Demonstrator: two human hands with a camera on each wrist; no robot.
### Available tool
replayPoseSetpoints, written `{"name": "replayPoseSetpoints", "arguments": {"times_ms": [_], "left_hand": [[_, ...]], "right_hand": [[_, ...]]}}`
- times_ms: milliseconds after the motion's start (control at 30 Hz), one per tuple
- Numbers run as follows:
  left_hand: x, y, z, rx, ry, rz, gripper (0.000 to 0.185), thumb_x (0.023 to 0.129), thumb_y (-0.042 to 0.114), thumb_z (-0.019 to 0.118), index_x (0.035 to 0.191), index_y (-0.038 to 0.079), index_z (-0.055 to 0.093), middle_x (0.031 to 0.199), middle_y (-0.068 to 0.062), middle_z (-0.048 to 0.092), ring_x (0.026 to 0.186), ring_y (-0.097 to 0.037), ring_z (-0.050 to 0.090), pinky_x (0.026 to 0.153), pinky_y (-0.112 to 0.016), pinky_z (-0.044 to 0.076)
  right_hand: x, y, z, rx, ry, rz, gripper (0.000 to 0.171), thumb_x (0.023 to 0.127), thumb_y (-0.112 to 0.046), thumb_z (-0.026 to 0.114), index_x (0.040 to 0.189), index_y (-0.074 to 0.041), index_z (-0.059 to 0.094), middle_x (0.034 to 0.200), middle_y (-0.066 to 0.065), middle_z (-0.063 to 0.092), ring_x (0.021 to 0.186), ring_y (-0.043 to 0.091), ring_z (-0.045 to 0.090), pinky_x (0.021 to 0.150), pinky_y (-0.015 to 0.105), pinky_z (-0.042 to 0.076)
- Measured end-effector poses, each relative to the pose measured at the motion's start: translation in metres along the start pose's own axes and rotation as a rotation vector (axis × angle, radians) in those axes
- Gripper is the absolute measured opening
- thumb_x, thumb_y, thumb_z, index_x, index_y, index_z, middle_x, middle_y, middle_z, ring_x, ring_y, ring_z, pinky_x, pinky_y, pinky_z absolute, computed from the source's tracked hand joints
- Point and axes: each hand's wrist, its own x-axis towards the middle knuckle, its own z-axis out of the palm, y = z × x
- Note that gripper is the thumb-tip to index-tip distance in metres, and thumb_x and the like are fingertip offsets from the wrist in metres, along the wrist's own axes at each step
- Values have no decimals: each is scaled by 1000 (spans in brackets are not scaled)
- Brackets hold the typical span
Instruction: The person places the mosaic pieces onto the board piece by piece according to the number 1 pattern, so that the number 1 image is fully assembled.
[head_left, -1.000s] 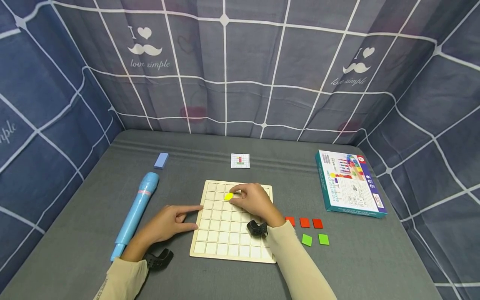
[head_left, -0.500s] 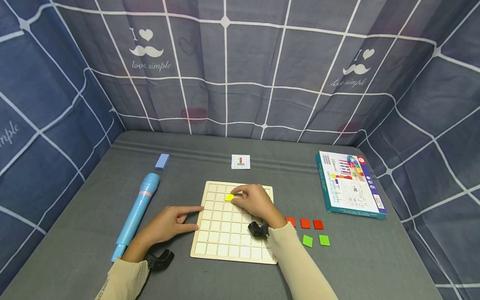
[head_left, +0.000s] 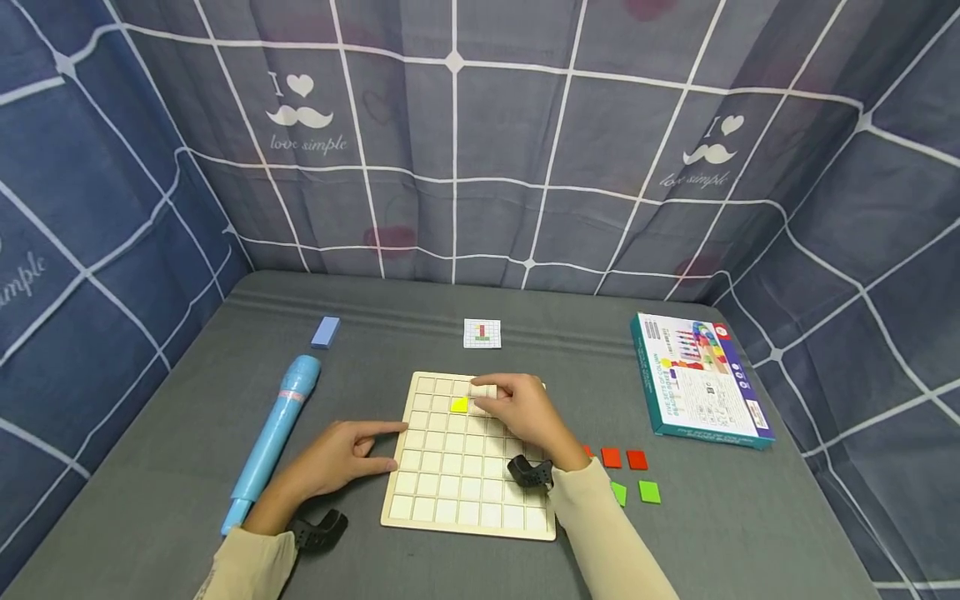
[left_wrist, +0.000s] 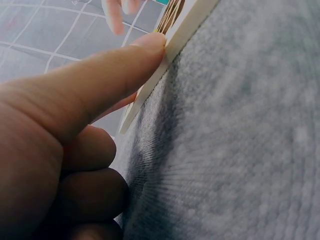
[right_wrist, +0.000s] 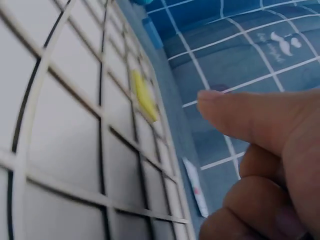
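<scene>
Cream square wooden board (head_left: 471, 464): gridded
Yellow square tile (head_left: 459, 405): solid, bright
Blue-grey cloth curtain (head_left: 495, 150): white-lined checks, white lettering

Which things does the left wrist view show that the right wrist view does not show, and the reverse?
Only left wrist: the left hand, touching the edge of the wooden board.
Only right wrist: the white card and the blue block.
Both: that board, the right hand, the checked curtain, the grey cloth, and something yellow, recognisable as the yellow tile only in right wrist.
</scene>
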Motion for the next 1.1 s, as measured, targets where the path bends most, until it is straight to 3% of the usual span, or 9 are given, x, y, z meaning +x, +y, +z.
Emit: {"name": "replayPoseSetpoints", "arguments": {"times_ms": [200, 533, 733, 867, 1100], "left_hand": [[1, 0, 2, -7, -6, 5, 53, 87, 30, 84, 136, 19, 68, 58, 14, 29, 50, -1, 24, 49, -20, 28], [0, -5, 0, -16, -6, 17, 54, 86, 33, 83, 136, 20, 68, 57, 13, 28, 49, -2, 23, 50, -20, 29], [-1, -8, 0, -20, 6, 5, 54, 86, 36, 83, 136, 21, 68, 58, 13, 28, 50, -2, 23, 50, -21, 29], [0, -8, -1, -20, 3, -5, 55, 86, 35, 83, 136, 21, 68, 58, 13, 29, 50, -2, 23, 49, -21, 28], [1, -5, 1, -19, 1, -4, 54, 86, 33, 84, 136, 21, 68, 59, 13, 30, 51, -2, 24, 50, -21, 27]], "right_hand": [[-26, 0, -27, 10, 54, -17, 28, 92, -18, 79, 119, -11, 77, 55, -10, 28, 48, 5, 22, 48, 24, 26], [-77, 23, -73, -66, 90, 24, 30, 93, -22, 78, 121, -13, 76, 55, -11, 27, 46, 4, 21, 46, 24, 28], [-93, 31, -80, -112, 89, 24, 27, 92, -19, 79, 119, -14, 77, 54, -12, 30, 46, 3, 22, 46, 24, 27], [-105, 37, -85, -128, 86, 67, 25, 91, -16, 79, 117, -16, 78, 52, -13, 30, 45, 2, 22, 46, 23, 26], [-130, 54, -91, -181, 116, 153, 25, 88, -25, 84, 111, -17, 80, 54, -15, 33, 47, 1, 25, 47, 21, 24]]}}
